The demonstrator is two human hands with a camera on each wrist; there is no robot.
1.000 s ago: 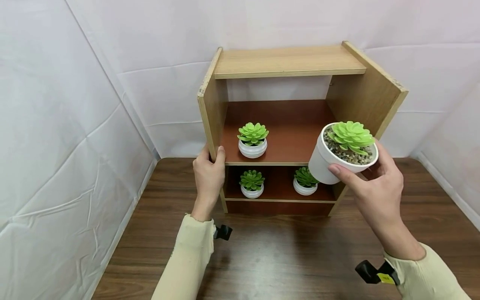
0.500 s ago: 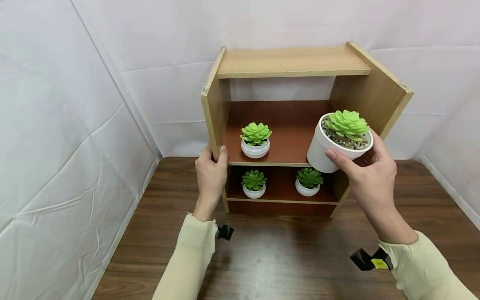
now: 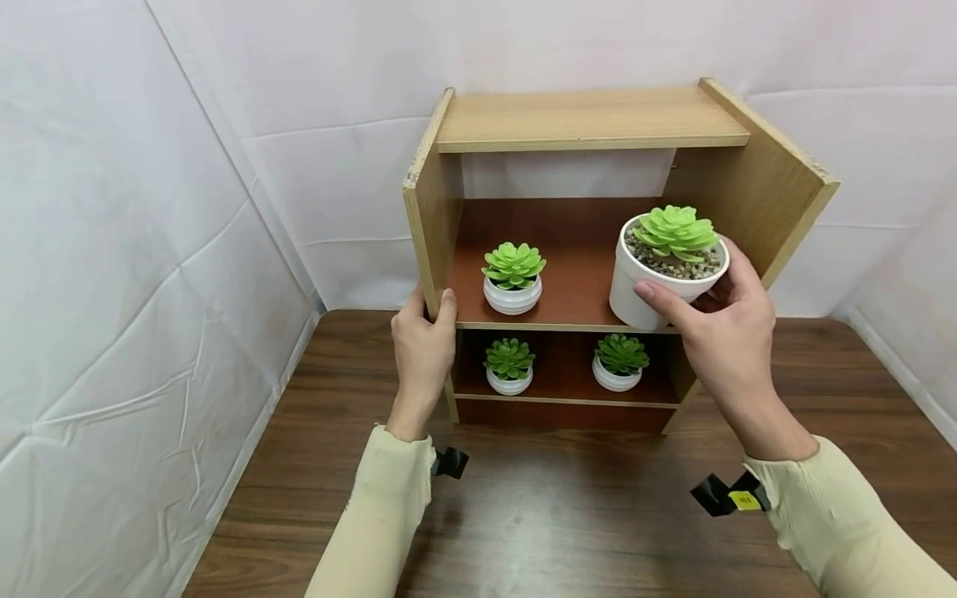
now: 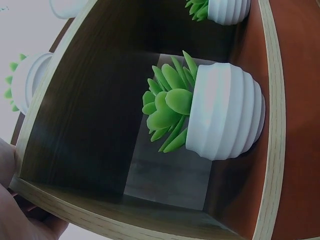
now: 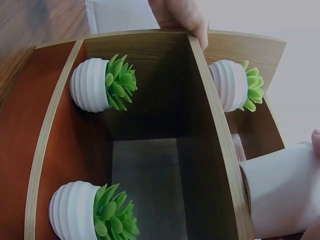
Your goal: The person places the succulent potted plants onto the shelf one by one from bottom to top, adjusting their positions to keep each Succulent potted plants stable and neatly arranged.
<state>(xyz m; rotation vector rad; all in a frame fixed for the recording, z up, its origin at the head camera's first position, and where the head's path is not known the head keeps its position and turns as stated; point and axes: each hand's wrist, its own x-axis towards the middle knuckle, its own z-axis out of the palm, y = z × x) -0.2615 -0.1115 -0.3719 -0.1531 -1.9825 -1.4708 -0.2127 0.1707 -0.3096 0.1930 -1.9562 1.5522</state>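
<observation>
My right hand (image 3: 728,328) grips a white pot with a light-green succulent (image 3: 673,241) and gravel, thumb on its near side. In the head view the pot overlaps the right part of the upper red-brown shelf (image 3: 568,286); in the right wrist view its base (image 5: 262,200) is right at the shelf's front edge. My left hand (image 3: 424,353) holds the left side panel (image 3: 421,228) of the wooden shelf unit, its thumb on the front edge. A smaller ribbed white pot with a succulent (image 3: 512,278) stands upright on the upper shelf at left.
Two ribbed pots with darker succulents stand on the lower shelf, one at left (image 3: 509,365) and one at right (image 3: 620,362). The right side panel (image 3: 763,178) rises beside my right hand. The unit stands on a dark wood surface (image 3: 553,507) before white cloth walls.
My right hand has moved left and farther in with the potted succulent, bringing it over the upper shelf's front edge in the head view. My left hand keeps its hold on the panel.
</observation>
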